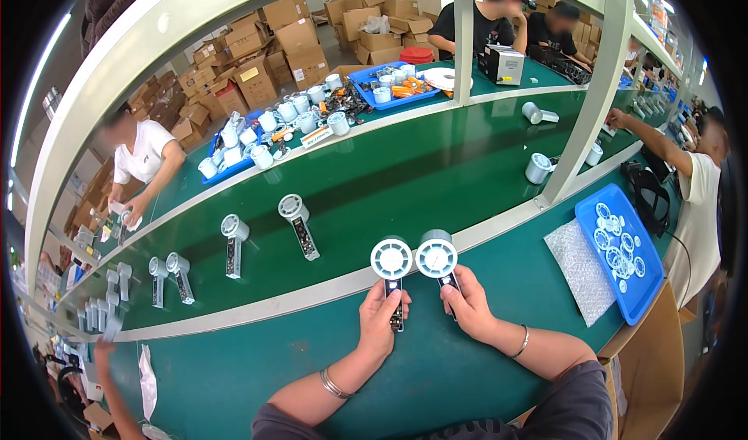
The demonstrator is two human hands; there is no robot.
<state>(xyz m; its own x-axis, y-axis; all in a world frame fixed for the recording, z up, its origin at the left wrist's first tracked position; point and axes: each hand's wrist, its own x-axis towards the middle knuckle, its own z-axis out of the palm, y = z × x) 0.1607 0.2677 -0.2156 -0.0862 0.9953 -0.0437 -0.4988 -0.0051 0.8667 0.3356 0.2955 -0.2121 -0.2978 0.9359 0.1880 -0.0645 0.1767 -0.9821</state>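
My left hand [379, 319] is closed around the handle of a white handheld fan [391, 258], whose round slotted head points up. Its handle is uncovered, so a dark circuit board shows along it, with my thumb resting near the top. Close beside it, a second handheld fan [437, 257] is gripped by my right hand [471, 309]; a dark strip shows in its partly covered handle. Both fan heads are side by side above the near edge of the green conveyor belt [358, 198]. Whether the two heads touch, I cannot tell.
Several similar fans lie along the belt, one [296, 220] left of my hands. A blue tray [650, 280] of white rings and bubble wrap [578, 272] sit at right. A frame post [596, 105] rises beyond. Co-workers sit across the belt and at both sides.
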